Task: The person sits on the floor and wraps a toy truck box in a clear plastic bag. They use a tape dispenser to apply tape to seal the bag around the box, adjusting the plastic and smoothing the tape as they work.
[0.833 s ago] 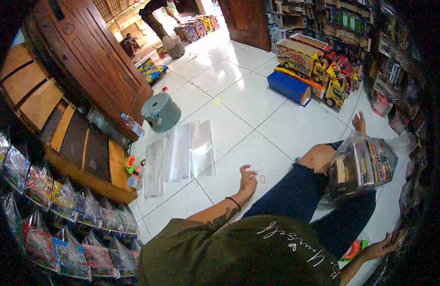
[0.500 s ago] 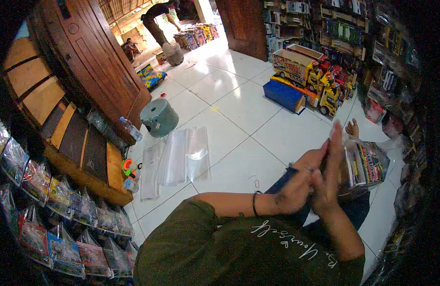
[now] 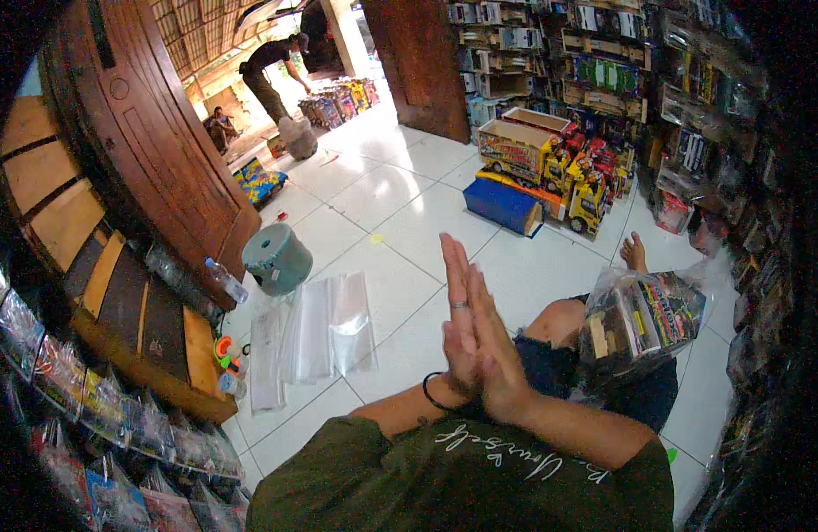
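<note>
My left hand (image 3: pixel 459 332), with a ring on a finger and a dark band at the wrist, is pressed palm to palm against my right hand (image 3: pixel 500 359). Both sets of fingers are stretched out straight and point up and away from me; no object shows between them. A clear plastic bag (image 3: pixel 648 319) holding a boxed toy with colourful print rests on my leg at the right, apart from both hands. Flat clear plastic bags (image 3: pixel 311 341) lie in a stack on the tiles to the left.
Toy trucks (image 3: pixel 551 168) and a blue box (image 3: pixel 502 208) stand ahead on the white floor. A grey-green round stool (image 3: pixel 278 259) and a water bottle (image 3: pixel 225 282) are left. Bagged toys line both sides. Beyond the doorway, a person (image 3: pixel 272 75) bends over more toys.
My joined hands have moved left, away from the bagged toy, which now shows more fully. The whole view has shifted, so the floor things sit lower and further left.
</note>
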A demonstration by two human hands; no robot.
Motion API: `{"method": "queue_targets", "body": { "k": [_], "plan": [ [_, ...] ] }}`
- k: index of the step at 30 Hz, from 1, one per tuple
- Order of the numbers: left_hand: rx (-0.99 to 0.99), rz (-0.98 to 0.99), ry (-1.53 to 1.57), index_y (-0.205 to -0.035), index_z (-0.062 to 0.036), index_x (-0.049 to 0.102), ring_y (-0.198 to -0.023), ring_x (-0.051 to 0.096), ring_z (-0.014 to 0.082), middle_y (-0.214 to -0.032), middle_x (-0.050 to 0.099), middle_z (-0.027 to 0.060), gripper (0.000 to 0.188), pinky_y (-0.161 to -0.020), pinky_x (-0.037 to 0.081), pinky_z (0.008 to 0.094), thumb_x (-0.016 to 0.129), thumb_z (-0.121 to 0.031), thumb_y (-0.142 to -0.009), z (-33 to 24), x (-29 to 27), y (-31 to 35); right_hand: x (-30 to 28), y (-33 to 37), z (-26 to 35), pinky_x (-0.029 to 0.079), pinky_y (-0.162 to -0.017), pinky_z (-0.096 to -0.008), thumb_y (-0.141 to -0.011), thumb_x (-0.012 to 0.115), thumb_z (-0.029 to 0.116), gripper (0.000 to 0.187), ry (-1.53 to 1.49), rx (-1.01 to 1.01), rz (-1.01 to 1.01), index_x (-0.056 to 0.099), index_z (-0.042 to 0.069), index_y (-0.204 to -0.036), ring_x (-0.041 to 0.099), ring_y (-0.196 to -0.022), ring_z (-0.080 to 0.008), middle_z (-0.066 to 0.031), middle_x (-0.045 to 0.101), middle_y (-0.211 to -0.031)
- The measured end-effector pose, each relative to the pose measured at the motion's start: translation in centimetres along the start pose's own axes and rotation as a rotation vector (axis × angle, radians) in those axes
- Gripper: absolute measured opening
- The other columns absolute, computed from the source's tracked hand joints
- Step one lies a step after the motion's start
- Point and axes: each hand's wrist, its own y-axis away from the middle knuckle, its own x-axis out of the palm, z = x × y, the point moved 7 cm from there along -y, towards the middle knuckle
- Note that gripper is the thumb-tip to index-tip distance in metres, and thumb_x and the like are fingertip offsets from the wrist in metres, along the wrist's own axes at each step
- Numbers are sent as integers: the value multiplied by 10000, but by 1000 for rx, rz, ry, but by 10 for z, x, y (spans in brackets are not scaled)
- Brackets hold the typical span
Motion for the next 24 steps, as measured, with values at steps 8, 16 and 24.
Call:
{"method": "queue_targets", "body": {
  "k": [8, 16, 24],
  "plan": [
    [-417, -10, 226, -1443, 2, 90, -1392, 107, 239, -1510, 136, 108, 633, -1127, 75, 376, 159, -427, -982, 16, 9, 32, -23, -34, -7, 1, -1109, -481, -919, 313, 387, 700, 189, 137, -236, 67, -9, -1441, 13, -1401, -348, -211, 54, -1507],
    [-612, 146, 210, -1459, -61, 64, -1405, 32, 245, -1528, 51, 99, 683, -1129, 19, 369, 164, -506, -950, 58, -15, 46, -28, -22, -33, 38, -1114, -460, -919, 349, 413, 691, 302, 253, -277, 97, 57, -1455, 42, -1395, -368, -214, 38, -1506],
    [216, 67, -795, -1418, -6, 163, -1368, 195, 298, -1446, 249, 206, 634, -1117, 109, 430, 429, -270, -906, 29, -29, -7, -149, 58, 41, 301, -1044, -473, -774, 604, 163, 540, 1205, -281, -121, 458, 114, -1292, 378, -1279, -343, -178, 394, -1380]
  ]
}}
